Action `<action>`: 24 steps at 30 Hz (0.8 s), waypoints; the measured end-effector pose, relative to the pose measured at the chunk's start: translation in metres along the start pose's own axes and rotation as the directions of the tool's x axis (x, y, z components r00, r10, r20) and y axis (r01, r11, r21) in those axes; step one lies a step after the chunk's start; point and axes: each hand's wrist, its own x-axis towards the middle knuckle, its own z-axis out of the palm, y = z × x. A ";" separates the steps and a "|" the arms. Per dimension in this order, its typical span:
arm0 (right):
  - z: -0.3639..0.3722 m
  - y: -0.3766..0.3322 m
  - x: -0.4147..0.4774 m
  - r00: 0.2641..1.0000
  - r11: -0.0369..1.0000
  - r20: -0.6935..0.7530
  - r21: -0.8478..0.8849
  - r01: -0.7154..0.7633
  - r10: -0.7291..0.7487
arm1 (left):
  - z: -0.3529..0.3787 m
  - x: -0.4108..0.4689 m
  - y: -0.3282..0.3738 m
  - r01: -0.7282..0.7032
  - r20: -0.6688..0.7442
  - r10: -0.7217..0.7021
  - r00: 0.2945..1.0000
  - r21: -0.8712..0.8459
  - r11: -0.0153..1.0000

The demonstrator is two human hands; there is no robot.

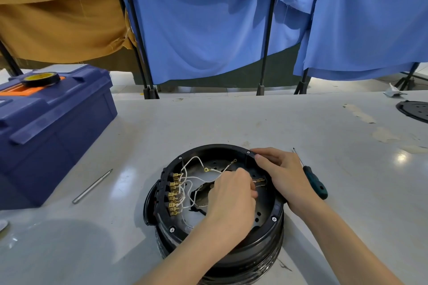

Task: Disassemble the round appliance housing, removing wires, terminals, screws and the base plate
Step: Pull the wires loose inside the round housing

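Wire and terminal removal in hand; housing [254, 252] is stood open side up on the table [231, 122], at the near edge.
The rim is gripped by the right hand [284, 174], fingers curled over it. The left hand [234, 194] is set inside, fingertips apparently pinched on the brass terminals [260, 181] at the right wall. White wires [196, 178] are not yet freed. A straight, steady pull is judged needed next; rim screws [274, 218] are left for the screwdriver [316, 183] alongside.

Blue curtains [231, 18]; ochre cloth [58, 11]; white table [231, 118].
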 end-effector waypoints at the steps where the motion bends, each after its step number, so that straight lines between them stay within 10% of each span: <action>1: 0.000 0.000 0.000 1.000 1.000 -0.002 -0.004 -0.001 0.001 | -0.001 0.000 0.001 0.001 -0.007 -0.001 1.000 0.008 1.000; 24: -0.001 -0.005 -0.003 0.996 0.998 0.065 -0.033 0.062 -0.059 | -0.011 0.010 -0.005 -0.247 0.044 0.251 0.967 0.401 0.882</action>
